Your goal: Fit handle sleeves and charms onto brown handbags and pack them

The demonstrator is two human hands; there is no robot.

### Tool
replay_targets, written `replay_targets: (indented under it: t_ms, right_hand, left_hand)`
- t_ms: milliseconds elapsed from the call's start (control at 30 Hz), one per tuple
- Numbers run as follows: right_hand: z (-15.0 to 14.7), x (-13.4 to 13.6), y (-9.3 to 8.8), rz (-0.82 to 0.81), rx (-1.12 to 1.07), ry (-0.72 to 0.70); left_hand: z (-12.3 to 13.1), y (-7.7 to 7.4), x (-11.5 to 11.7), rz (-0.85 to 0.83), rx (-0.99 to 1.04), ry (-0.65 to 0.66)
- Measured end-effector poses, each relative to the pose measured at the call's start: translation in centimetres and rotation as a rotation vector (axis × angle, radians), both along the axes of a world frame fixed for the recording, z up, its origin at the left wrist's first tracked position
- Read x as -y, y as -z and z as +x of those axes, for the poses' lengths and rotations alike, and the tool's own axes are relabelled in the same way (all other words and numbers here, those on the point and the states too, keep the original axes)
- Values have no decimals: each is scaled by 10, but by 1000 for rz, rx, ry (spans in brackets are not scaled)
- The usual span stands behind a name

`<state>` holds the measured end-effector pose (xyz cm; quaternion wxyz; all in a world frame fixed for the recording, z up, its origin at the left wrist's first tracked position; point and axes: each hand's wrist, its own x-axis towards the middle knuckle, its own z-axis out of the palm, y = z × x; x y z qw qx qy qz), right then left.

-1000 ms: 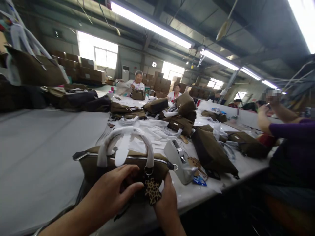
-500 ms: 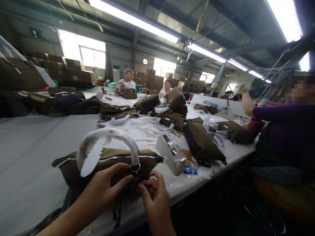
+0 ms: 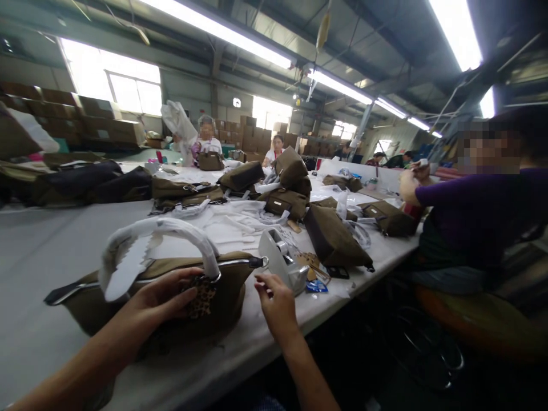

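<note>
An olive-brown handbag (image 3: 171, 311) stands at the table's front, its silver zip running along the top. Its handle (image 3: 180, 228) is wrapped in white film, and a white toothed strip (image 3: 128, 268) hangs from that wrapping. My left hand (image 3: 171, 297) is closed on a leopard-print tag (image 3: 203, 299) below the metal ring at the handle's base. Off the bag's right end, my right hand (image 3: 276, 302) has thumb and fingers pinched together. Whatever they may hold is too small to make out. A grey tape dispenser (image 3: 280, 262) stands just behind that hand.
More brown handbags (image 3: 336, 237) lie across the white table (image 3: 85, 240). Beside the dispenser are leopard-print pieces (image 3: 310, 261) and a blue packet (image 3: 317, 285). A co-worker in a purple sleeve (image 3: 454, 191) sits at the right; others work at the far side.
My right hand has left the ring and moved right, away from the bag. My left hand now holds the leopard-print tag flat against the bag. The view has shifted to the right.
</note>
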<state>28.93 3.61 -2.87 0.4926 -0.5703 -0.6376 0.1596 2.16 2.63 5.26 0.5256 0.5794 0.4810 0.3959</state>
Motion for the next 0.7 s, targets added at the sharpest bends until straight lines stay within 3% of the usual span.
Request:
replay_targets:
  t_ms: [167,300,567,700]
  right_hand:
    - [-25,-42,16,-28,216,23]
    - [-30,-57,19,-26,283,47]
    - [-14,-37,14,181,149,65]
    - [-23,2,-4,282,-42,68]
  left_hand:
    - [6,4,9,54,-6,-110]
    - [9,5,12,66,-9,-118]
    - [6,20,1,183,-16,-90]
    - [3,30,-3,299,-129,-125]
